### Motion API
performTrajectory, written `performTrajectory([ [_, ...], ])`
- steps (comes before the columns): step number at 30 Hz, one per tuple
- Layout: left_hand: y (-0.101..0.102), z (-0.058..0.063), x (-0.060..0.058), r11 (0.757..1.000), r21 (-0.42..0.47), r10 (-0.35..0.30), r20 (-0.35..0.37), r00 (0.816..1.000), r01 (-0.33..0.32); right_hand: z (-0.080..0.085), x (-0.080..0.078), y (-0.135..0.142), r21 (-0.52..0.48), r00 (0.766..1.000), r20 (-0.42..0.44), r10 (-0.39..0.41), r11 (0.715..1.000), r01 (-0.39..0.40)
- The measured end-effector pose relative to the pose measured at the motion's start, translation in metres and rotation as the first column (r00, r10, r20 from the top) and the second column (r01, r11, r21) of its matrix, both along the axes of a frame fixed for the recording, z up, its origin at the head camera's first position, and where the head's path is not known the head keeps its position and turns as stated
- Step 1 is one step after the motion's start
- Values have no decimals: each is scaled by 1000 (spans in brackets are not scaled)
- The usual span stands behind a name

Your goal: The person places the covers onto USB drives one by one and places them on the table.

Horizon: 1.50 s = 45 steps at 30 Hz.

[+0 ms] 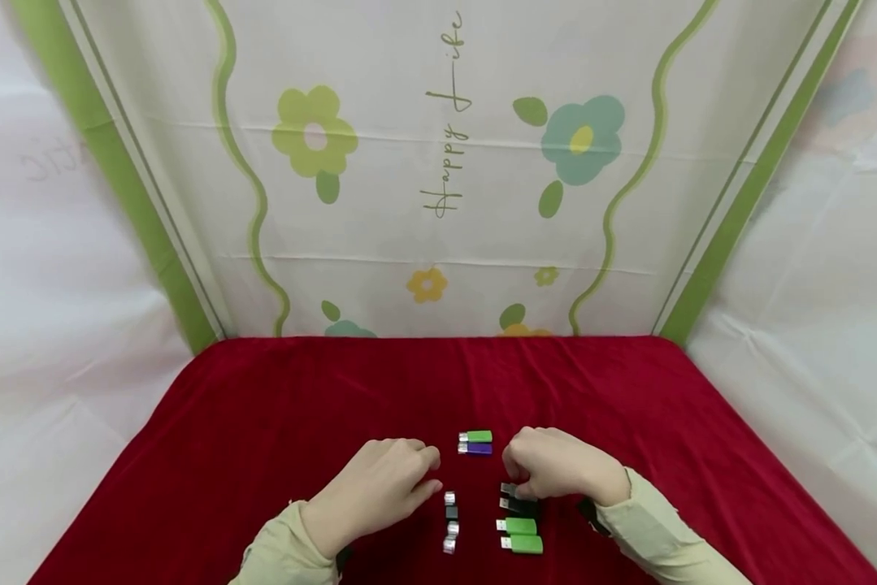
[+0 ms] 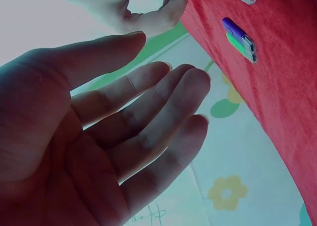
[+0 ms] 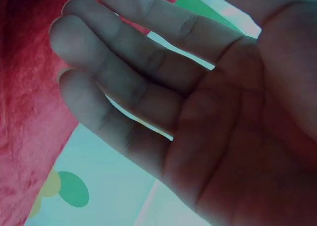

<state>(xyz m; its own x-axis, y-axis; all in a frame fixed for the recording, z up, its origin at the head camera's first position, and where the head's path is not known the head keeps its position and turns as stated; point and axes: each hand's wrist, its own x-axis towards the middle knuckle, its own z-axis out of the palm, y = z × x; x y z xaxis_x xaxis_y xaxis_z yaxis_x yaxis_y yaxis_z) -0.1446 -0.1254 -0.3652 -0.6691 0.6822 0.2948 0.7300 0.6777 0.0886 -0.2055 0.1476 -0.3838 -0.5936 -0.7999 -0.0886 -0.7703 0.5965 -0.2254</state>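
Note:
My right hand [image 1: 558, 465] is over a column of uncapped USB sticks, its thumb and forefinger pinching the uppermost black USB stick [image 1: 507, 489]. The hand hides most of that stick's body. Just below lie a second black USB stick [image 1: 520, 508] and two green USB sticks [image 1: 520, 526], their metal plugs to the left. My left hand [image 1: 387, 483], fingers loosely bent and holding nothing, hovers left of a short column of caps: clear caps [image 1: 449, 497] and a black cap [image 1: 451, 513]. The left wrist view shows its bare palm [image 2: 94, 171].
Beyond the hands, a green USB stick with a clear cap [image 1: 479, 436] lies against a purple capped one [image 1: 480, 448]. A red velvet cloth [image 1: 321, 398] covers the table. White flower-printed curtains [image 1: 438, 236] stand at the back and both sides.

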Motion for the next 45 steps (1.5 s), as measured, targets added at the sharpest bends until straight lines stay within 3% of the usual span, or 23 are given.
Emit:
performTrajectory([
  [6,3,-4,3,1000,-18,4,24,1000,-3,-8,3,-3,13,1000,-7,26,1000,-26],
  [13,4,-8,4,1000,-22,17,39,999,-16,-17,5,-5,26,995,-86,50,998,-48],
  [21,5,-7,3,999,-35,12,12,1000,-12,-16,4,-6,45,986,-167,27,999,-20],
  [45,8,-8,4,998,-63,26,22,999,-24,-17,3,-5,104,981,-183,66,993,-48],
])
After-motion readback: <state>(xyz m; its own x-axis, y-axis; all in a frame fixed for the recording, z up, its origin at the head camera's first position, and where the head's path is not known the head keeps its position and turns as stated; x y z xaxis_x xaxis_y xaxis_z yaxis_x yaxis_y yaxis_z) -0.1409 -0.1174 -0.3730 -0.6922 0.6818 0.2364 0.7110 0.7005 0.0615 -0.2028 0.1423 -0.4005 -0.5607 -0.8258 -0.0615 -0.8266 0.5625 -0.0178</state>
